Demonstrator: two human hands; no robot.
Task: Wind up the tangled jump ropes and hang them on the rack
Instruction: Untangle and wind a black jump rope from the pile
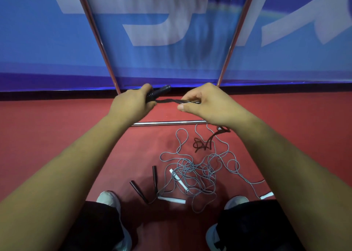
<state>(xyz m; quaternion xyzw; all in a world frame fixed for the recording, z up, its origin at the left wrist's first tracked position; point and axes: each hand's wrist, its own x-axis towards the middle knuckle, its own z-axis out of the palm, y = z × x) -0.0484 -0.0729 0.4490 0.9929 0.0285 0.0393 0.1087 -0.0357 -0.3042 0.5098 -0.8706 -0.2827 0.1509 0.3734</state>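
Gripping black ribbed handles (160,92) with the left hand (131,104) and pinching thin black cord (169,100) with the right hand (205,104), the person has grey tangled ropes (196,172) at bottom middle not yet wound.

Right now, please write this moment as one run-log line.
left hand: grips black handle | right hand: pinches black rope | grey ropes: tangled on floor | hanging: not yet done

Even indoor light; soft shadows on the red floor (57,136) at 6 o'clock. Blue banner (171,64) at 12 o'clock is motion-blurred; rack poles (96,41) bow from lens distortion.
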